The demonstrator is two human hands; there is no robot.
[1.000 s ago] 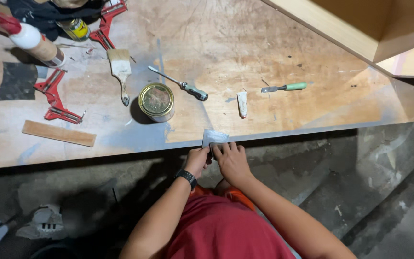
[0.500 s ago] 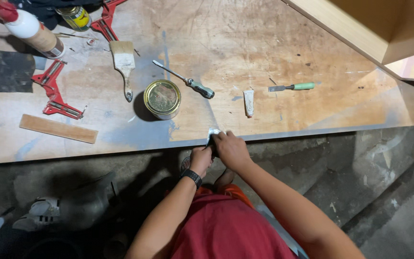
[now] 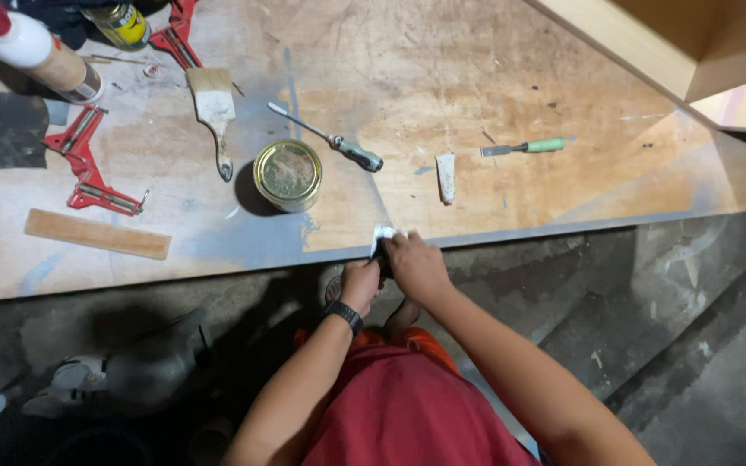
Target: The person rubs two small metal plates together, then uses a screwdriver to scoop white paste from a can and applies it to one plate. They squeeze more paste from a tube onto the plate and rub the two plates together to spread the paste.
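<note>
White piece: a small white thing [image 3: 383, 233], paper or cloth, I cannot tell which, sits at the near edge of the workbench, just below and to the right of the round tin; it pokes out above both hands.
Dark tool: a short dark thing [image 3: 381, 256] shows between the two hands, right under the white piece; its kind is too hidden to tell.
Right hand: the right hand [image 3: 416, 263] is curled, fingers clenched around the white piece and the dark tool, at the bench edge below and right of the tin.
Left hand: the left hand [image 3: 361, 285] lies just beside the right one, a little lower, fingers bent against the dark tool; how firmly it grips I cannot tell. A black wristband [image 3: 343, 315] is on that wrist.
Tin: a round tin [image 3: 287, 175] with a gold lid stands on the bench, near the edge.
Screwdriver: a screwdriver [image 3: 330, 138] with a dark green handle lies slanted just above and right of the tin.
Scraper: a small white-smeared blade [image 3: 446, 177] lies right of the tin.
Chisel: a green-handled chisel [image 3: 524, 147] lies farther right of the tin, beyond the scraper.
Brush: a paintbrush [image 3: 215, 116] lies up and left of the tin.
Clamp: a red corner clamp [image 3: 88, 171] lies well left of the tin.
Wood strip: a flat wooden strip [image 3: 97, 234] lies left of the tin, below the clamp.
Workbench: the plywood workbench [image 3: 563, 198] is stained and worn.
</note>
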